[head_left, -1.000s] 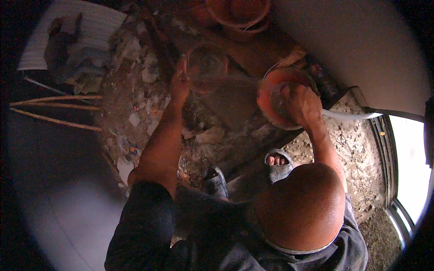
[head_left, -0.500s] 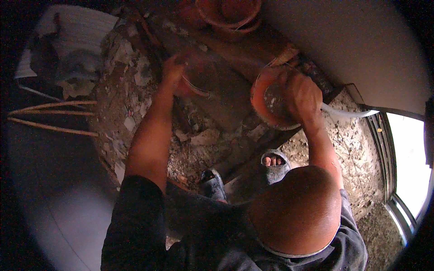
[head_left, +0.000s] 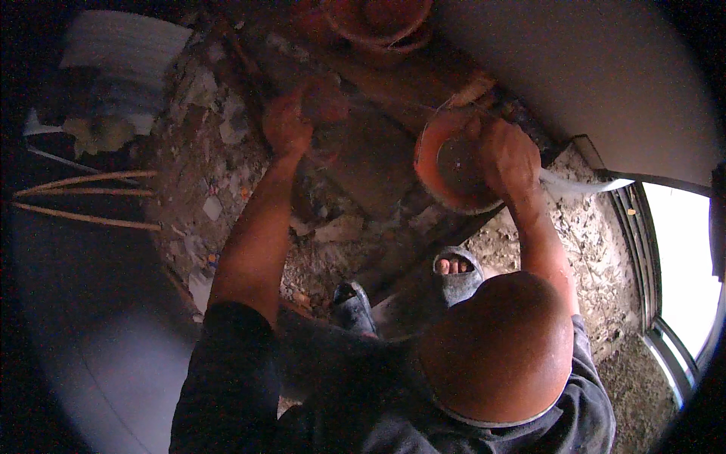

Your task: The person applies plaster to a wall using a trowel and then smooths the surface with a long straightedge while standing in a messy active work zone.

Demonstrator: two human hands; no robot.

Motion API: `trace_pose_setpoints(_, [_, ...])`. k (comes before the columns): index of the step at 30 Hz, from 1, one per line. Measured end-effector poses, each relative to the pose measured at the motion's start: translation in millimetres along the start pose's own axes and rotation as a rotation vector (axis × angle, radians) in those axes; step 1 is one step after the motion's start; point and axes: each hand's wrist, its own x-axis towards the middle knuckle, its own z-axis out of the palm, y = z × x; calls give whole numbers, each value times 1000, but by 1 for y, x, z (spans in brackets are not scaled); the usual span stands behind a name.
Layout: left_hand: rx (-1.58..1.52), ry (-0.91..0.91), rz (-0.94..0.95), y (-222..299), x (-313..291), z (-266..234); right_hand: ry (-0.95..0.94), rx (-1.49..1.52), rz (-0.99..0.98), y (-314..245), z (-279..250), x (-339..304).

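My right hand (head_left: 511,160) is closed on the right side of an orange bucket (head_left: 432,175), which is tipped so that its round mouth and dark inside show. A thin wire handle stands up from the bucket's rim. Farther left, my left hand (head_left: 289,127) is closed round the edge of a reddish vessel (head_left: 327,103), smeared by motion and dim, so its exact kind cannot be made out. Between the two hands lies a flat, dark, dusty surface (head_left: 378,170).
More orange buckets (head_left: 378,21) are stacked at the far side. Broken rubble (head_left: 215,163) covers the ground at left, near thin wooden sticks (head_left: 91,187). A pale wall panel (head_left: 582,76) rises at right, above a white pipe (head_left: 578,184). My sandalled feet (head_left: 457,274) stand below.
The reddish vessel in my left hand has turned, and its pale rim no longer shows clearly. The orange bucket has shifted slightly left, with its inside looking darker.
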Motion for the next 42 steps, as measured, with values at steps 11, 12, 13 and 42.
trace_pose_setpoints(11, [-152, -304, 83, -8, -50, 38, -317, -23, 106, -10, 6, -14])
trace_pose_setpoints(12, [-171, -340, 79, -5, -52, 36, -315, -13, 60, -10, 12, -16])
trace_pose_setpoints(13, [-192, -371, 76, 2, -48, 35, -309, -18, 60, -9, 14, -15])
trace_pose_setpoints(42, [-452, -460, -168, 40, 0, 36, 44, 28, -182, -26, 26, 6])
